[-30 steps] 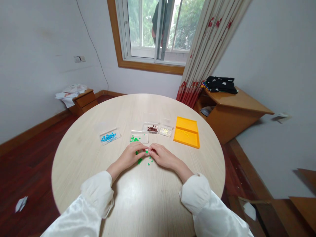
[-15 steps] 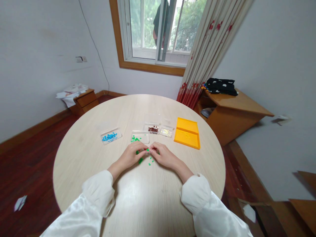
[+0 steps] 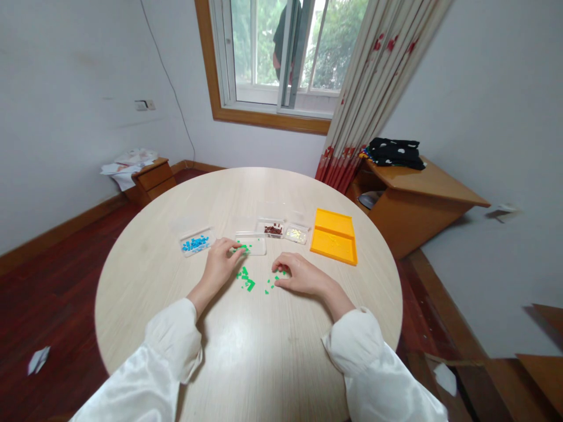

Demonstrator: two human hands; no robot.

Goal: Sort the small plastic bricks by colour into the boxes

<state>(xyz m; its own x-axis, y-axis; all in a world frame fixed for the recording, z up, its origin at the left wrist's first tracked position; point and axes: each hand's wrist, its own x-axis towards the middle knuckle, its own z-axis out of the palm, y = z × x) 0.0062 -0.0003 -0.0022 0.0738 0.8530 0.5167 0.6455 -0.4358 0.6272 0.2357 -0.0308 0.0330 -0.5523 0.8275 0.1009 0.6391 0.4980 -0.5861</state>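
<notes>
1. The left hand [image 3: 219,261] reaches over the left end of a clear box of green pieces [image 3: 258,247], thumb and forefinger close together — whether they pinch anything, I cannot tell.
2. The right hand [image 3: 295,273] sits just beside some loose green pieces [image 3: 245,273], fingers curled, with a clear gap between forefinger and thumb.
3. Those pieces lie scattered on the round table [image 3: 264,363], nearer the person than the box — most of them between the hands.
4. A yellow case [image 3: 334,222] lies open, farther right.
</notes>
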